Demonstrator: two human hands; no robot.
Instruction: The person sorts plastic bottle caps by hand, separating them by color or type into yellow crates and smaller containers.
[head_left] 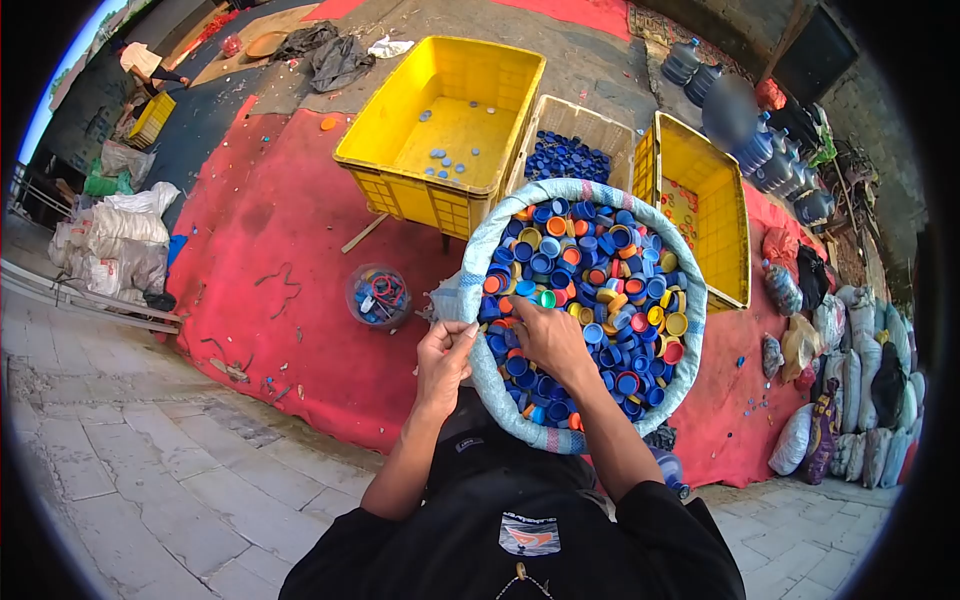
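A round basket with a rim wrapped in pale blue woven sack cloth [690, 260] is in front of my body, filled with loose plastic bottle caps [625, 345], mostly blue, with some yellow, orange, red and green. At the basket's left rim is my left hand [443, 362], its thumb and fingers pinched together; what they hold, if anything, is too small to make out. My right hand [548, 335] reaches over the caps, fingers bent and fingertips down beside an orange cap [506, 306]. Its thumb and the undersides of its fingers are hidden.
Beyond the basket stand a yellow crate [400, 195] with a few pale caps, a whitish crate [625, 150] of blue caps, and another yellow crate [730, 230]. A clear tub [378, 296] sits on red sheeting [270, 220]. Filled sacks [875, 380] line the right; a person [142, 62] is far left.
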